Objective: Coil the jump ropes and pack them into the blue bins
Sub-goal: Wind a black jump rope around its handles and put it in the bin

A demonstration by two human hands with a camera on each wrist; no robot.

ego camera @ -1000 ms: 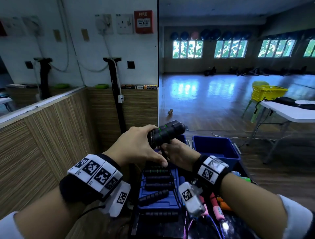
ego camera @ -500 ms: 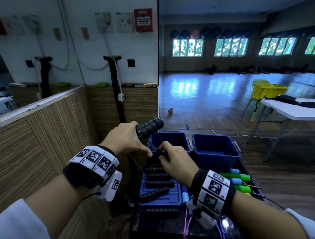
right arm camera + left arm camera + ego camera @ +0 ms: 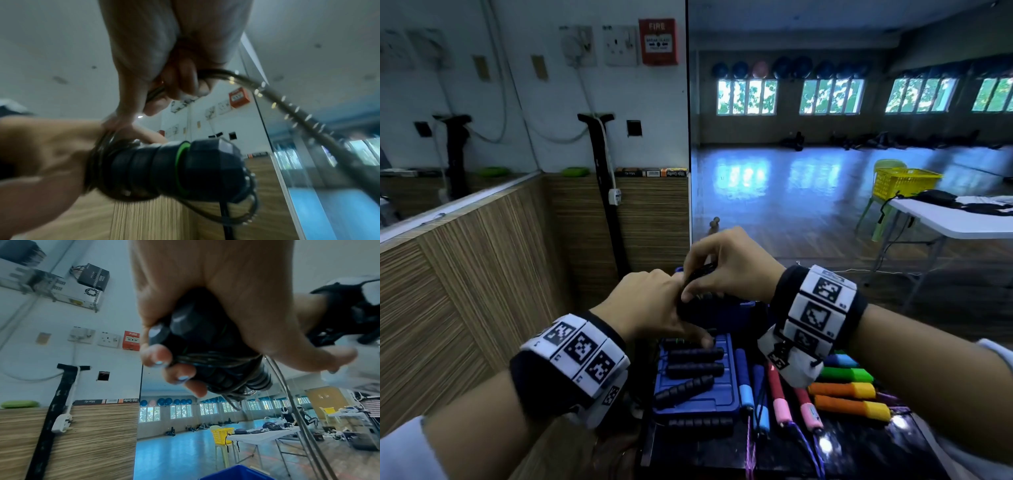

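Observation:
My left hand (image 3: 654, 308) grips a pair of black jump-rope handles (image 3: 205, 337) bunched together; one has a green ring (image 3: 182, 167). Several turns of thin dark cord (image 3: 216, 358) lie wrapped around the handles. My right hand (image 3: 709, 274) sits just above and over the left, pinching a free stretch of the cord (image 3: 236, 76). In the head view both hands hide most of the handles and the blue bins behind them. One blue bin corner (image 3: 236, 472) shows below the left hand.
Below the hands, several black handles (image 3: 695, 370) lie on a blue lid (image 3: 726, 390). To its right lie blue (image 3: 744, 380), pink (image 3: 780, 407) and green, orange and yellow handles (image 3: 846, 390). Wood-panelled wall (image 3: 465, 291) at left; white table (image 3: 955, 219) and yellow basket (image 3: 904, 183) at right.
My right hand has swung from below the handles up over them, carrying the cord around. The left hand with the handles has dropped lower and nearer the bins.

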